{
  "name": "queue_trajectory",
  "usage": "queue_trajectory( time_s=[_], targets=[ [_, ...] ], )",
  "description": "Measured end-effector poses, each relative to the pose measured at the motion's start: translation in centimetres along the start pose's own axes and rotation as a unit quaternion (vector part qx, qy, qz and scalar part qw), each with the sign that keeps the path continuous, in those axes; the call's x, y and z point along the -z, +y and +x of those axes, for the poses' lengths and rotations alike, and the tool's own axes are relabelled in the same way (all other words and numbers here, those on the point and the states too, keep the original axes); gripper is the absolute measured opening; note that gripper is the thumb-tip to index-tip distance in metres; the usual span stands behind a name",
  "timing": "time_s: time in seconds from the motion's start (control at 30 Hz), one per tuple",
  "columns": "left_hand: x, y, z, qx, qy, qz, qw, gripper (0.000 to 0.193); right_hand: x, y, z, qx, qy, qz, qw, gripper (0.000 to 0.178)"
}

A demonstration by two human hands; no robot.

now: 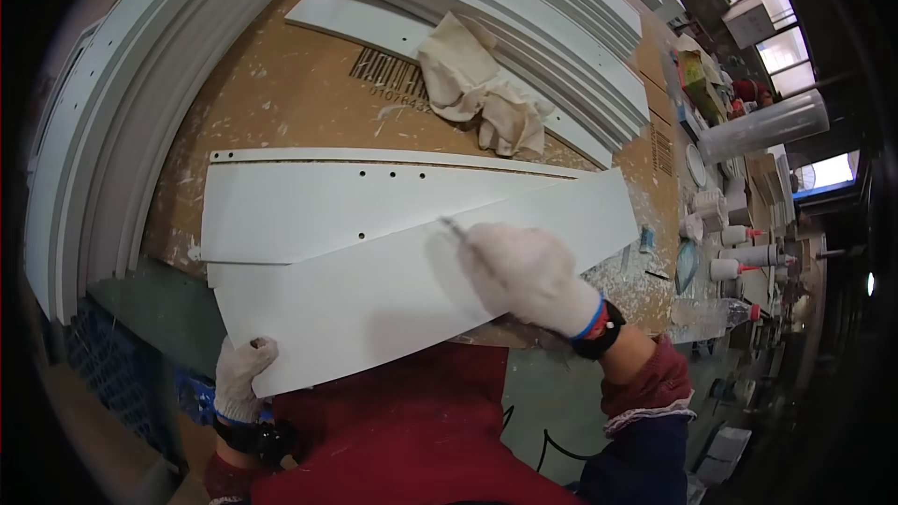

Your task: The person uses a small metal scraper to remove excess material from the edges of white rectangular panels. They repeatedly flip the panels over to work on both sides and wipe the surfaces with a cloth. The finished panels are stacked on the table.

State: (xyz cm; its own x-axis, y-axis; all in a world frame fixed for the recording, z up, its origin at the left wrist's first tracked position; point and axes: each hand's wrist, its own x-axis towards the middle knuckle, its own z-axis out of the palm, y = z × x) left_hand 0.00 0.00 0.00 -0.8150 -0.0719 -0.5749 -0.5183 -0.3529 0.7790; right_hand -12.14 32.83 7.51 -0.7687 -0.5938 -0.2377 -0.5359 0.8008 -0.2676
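A plain white board [374,309] lies aslant on top of a second white board [281,201], which has several small dark holes and a groove along its far edge. At the near left corner of the upper board, my gloved left hand [241,381] grips its edge, thumb on the top face. My gloved right hand [528,276] is closed over the middle of that board, somewhat blurred. From its fingers a thin, dark, pointed tool [452,224] sticks out toward the board; I cannot make out its kind, nor whether its tip touches.
Stacked white boards stand at the left [122,122] and more boards [524,28] lie at the back. A crumpled beige cloth [477,84] rests by the back stack. Brown cardboard [253,93] covers the table. At right are a clear bottle [711,315] and small white bottles [725,268].
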Motion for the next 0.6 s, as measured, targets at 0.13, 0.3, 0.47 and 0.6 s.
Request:
queue_trajectory(
  time_s=[0.13,0.3,0.47,0.6],
  targets=[
    [-2.8,-2.7,0.0,-0.016,-0.033,-0.066,0.997,0.02,0.8,5.4,-2.4,-0.043,0.113,-0.015,0.993,0.014],
    [-1.1,-2.4,-0.2,-0.004,0.081,-0.036,0.996,0.024,2.6,18.2,-6.5,-0.334,0.212,-0.066,0.916,0.023],
    [-2.3,-0.9,0.1,-0.03,0.012,-0.028,0.999,0.024,3.0,27.1,-14.1,-0.513,0.187,-0.136,0.827,0.027],
    [-1.8,-1.2,-0.5,-0.008,0.03,-0.029,0.999,0.028,3.3,21.8,-12.5,-0.417,0.257,-0.056,0.87,0.028]
  ],
)
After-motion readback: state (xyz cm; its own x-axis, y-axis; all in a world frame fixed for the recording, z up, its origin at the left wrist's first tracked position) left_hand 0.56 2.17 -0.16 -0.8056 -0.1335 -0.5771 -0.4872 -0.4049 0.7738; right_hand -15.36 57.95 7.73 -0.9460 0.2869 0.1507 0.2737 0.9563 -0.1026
